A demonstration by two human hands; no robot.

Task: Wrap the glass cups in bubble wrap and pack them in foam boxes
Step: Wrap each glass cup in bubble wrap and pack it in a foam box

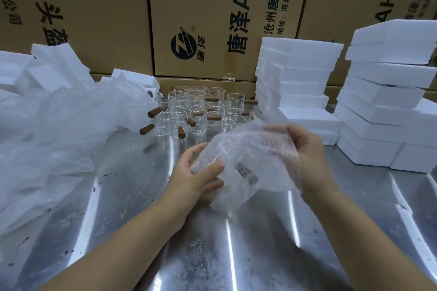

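Note:
A bundle of bubble wrap is held above the steel table, with a brown handle showing faintly through it. My left hand grips its lower left side with thumb and fingers. My right hand holds the upper right edge, fingers curled over the wrap. Behind the bundle stand several clear glass cups with brown wooden handles. White foam boxes are stacked to the right.
A loose heap of bubble wrap sheets covers the table's left side, with foam pieces behind it. A second foam stack stands at the far right. Large cardboard cartons wall off the back.

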